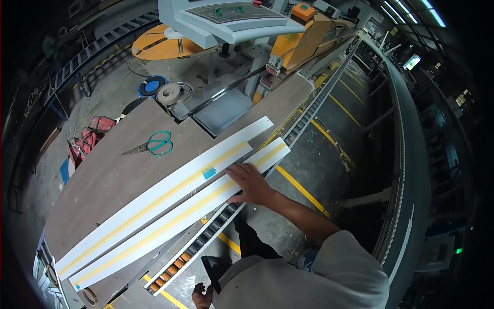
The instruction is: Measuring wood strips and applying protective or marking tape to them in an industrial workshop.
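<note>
My right hand (250, 184) grips a long white strip (154, 236) near its far end, fingers over the top and thumb at the near edge. A yellow band runs along this strip, and a small blue patch marks its lower-left end. Just beyond it, nearly parallel, lies another white strip (139, 207) with a yellow band and a blue patch (209, 173). A plain white end (260, 129) shows along its far side. My left hand (201, 296) hangs low at the bottom edge, partly cut off, fingers loosely apart with nothing visible in them.
Green-handled scissors (160, 143) lie on the brown tabletop (103, 180). A tape roll (89, 296) sits by the near-left corner. A roller track (218, 219) runs along the table's near side. A grey control panel (231, 18) overhangs the far side; a conveyor (404, 129) stands right.
</note>
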The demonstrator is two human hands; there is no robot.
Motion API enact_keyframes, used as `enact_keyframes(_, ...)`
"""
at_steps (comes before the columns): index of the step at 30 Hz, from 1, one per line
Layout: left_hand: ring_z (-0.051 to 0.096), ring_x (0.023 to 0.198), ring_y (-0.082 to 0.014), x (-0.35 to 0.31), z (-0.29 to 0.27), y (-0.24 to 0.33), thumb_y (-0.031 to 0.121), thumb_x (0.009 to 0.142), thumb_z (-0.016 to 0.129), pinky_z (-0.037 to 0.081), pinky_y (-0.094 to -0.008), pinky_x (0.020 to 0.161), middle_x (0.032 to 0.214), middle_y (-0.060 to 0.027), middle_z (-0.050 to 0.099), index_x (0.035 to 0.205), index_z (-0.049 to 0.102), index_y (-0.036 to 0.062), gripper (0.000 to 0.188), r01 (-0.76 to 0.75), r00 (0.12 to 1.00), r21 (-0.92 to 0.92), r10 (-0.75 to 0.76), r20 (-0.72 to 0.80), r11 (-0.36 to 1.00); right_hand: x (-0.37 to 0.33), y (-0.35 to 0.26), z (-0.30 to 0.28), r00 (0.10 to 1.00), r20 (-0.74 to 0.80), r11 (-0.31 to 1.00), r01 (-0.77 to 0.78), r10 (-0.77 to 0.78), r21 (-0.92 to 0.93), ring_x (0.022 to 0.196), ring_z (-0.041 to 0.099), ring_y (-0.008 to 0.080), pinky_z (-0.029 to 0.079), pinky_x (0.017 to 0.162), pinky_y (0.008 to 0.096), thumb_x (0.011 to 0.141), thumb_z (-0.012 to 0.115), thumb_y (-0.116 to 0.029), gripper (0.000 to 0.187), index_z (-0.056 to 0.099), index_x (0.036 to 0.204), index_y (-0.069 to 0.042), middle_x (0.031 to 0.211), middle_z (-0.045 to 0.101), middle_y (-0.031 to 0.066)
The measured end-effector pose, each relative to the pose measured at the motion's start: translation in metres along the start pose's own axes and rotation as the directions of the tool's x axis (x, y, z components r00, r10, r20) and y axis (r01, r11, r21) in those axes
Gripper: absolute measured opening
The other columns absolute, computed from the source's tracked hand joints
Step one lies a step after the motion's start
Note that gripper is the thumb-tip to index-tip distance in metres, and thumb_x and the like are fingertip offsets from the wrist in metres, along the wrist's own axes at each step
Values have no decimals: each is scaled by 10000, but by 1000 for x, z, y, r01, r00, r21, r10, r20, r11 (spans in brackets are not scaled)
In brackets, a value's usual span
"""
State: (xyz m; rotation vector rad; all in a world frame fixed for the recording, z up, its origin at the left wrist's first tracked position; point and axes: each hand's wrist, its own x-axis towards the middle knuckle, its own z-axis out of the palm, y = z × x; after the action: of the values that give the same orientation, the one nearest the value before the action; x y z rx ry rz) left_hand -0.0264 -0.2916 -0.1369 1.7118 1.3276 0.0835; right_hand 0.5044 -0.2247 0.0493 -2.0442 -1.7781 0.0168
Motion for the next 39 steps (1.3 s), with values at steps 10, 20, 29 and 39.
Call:
enact_keyframes(10,741,980,-227,7,-73,253,292,891,811,568,-339,847,1040,-149,761,1212,650,-10,469,194,979,-281,-168,113,940,26,53,5,941,238,964,202,-240,172,1196,532,338,398,1070,454,649,894,-386,813,579,1314,-39,1263,579,143)
enact_keyframes(20,620,1184,-405,94,-172,293,509,751,859,532,-472,981,1324,-202,620,1341,589,48,796,-26,856,385,219,-468,923,25,62,1,925,154,935,330,-348,131,1125,572,380,429,1021,512,574,915,-377,768,630,1190,-18,1204,602,173)
enact_keyframes(29,484,1326,-420,181,-230,270,601,708,844,412,-481,1125,1398,-221,531,1328,570,-4,909,-228,813,504,447,-372,833,22,75,-41,909,218,935,347,-354,72,1080,574,417,495,921,528,516,906,-388,822,573,1181,-37,1163,575,192)
enact_keyframes(39,602,1111,-369,151,-252,210,251,482,967,475,-467,1034,1191,-174,621,1226,554,6,886,-354,855,658,515,-59,665,21,67,-71,908,340,969,236,-246,70,1092,613,405,527,932,504,497,956,-355,852,607,1203,-30,1177,614,189)
